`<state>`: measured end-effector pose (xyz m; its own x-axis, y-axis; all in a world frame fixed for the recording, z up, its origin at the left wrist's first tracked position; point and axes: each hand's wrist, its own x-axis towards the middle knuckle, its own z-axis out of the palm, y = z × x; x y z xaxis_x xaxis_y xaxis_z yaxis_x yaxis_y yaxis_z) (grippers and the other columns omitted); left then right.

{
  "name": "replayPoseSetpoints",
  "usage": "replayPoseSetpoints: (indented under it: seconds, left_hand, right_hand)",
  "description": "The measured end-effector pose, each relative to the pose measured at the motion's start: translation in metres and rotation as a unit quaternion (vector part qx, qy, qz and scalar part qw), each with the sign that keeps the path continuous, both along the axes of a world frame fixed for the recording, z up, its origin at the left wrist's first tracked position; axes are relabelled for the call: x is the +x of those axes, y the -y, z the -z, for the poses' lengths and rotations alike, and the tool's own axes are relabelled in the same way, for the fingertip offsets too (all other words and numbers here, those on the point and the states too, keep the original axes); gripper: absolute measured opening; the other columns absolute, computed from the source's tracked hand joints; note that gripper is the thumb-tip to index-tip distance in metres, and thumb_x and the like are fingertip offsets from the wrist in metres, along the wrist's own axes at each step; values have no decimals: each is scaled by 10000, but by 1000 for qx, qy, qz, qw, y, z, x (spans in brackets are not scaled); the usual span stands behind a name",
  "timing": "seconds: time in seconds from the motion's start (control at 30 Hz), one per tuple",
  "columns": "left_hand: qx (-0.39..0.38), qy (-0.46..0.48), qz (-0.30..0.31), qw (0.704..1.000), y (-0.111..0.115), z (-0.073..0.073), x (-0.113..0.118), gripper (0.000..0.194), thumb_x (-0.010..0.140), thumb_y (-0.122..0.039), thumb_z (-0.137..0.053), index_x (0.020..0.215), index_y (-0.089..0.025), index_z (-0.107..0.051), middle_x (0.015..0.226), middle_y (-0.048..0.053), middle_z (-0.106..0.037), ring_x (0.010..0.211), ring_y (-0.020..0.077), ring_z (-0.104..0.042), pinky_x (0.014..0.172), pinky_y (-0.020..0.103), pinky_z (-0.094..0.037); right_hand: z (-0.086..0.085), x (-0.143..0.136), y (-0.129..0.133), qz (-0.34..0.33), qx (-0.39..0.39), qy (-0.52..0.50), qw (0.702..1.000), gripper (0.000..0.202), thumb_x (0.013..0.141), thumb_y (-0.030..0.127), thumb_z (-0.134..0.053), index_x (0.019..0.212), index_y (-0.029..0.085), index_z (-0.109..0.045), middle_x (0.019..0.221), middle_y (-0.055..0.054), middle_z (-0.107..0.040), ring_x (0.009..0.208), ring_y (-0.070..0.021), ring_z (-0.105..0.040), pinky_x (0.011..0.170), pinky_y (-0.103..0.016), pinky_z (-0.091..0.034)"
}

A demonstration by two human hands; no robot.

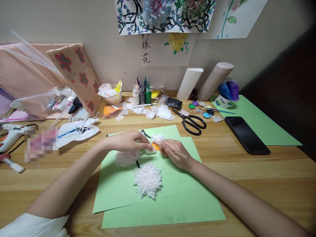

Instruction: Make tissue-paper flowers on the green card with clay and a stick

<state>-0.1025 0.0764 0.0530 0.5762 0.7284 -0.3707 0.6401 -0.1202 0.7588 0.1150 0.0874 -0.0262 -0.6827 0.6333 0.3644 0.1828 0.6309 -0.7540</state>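
Observation:
Over the upper part of the green paper (180,197), my left hand (128,141) has its fingertips closed at a small square of white tissue paper (150,151). My right hand (176,154) pinches a thin wooden stick (181,154), its tip end hidden by the fingers. A small orange piece (155,146) lies between the two hands. Three fluffy white tissue-paper flowers are on the paper: the front flower (148,180), the left flower (127,158) partly under my left hand, and the small back flower (158,138). Black painted stems (138,163) show beside them.
Black-handled scissors (190,122) and a phone (247,135) lie to the right. Behind are loose tissue squares (164,112), paint bottles (142,94) and paint lids (207,115). At left are a glue gun (12,136) and a stained tissue (77,131).

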Motion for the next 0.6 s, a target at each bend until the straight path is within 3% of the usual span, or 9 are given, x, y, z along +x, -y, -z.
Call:
replayPoseSetpoints:
  seconds: [0.37, 0.5, 0.6]
  left_hand:
    - [17, -20, -19, 999, -4, 9, 3, 420, 876, -513, -438, 1004, -199, -685, 996, 24, -686, 877, 162, -584, 784, 246, -409]
    - [31, -11, -28, 999, -7, 16, 1, 393, 890, -480, -435, 1026, -201, -677, 1082, 33, -673, 941, 163, -589, 834, 254, -411]
    - [40, -11, -29, 999, -8, 18, 1, 378, 895, -468, -437, 1032, -208, -675, 1110, 31, -666, 968, 161, -589, 858, 257, -412]
  right_hand:
    - [7, 1, -2, 19, -26, -27, 999, 387, 982, 285, -273, 675, 189, -489, 571, 16, -466, 584, -119, -470, 622, -259, -378]
    - [6, 4, 2, 35, 10, -67, 997, 404, 981, 263, -248, 646, 191, -462, 561, 14, -455, 548, -112, -449, 593, -255, -370]
    - [5, 5, 4, 9, 65, -81, 995, 410, 976, 245, -231, 632, 193, -447, 552, 10, -455, 537, -115, -434, 580, -257, -364]
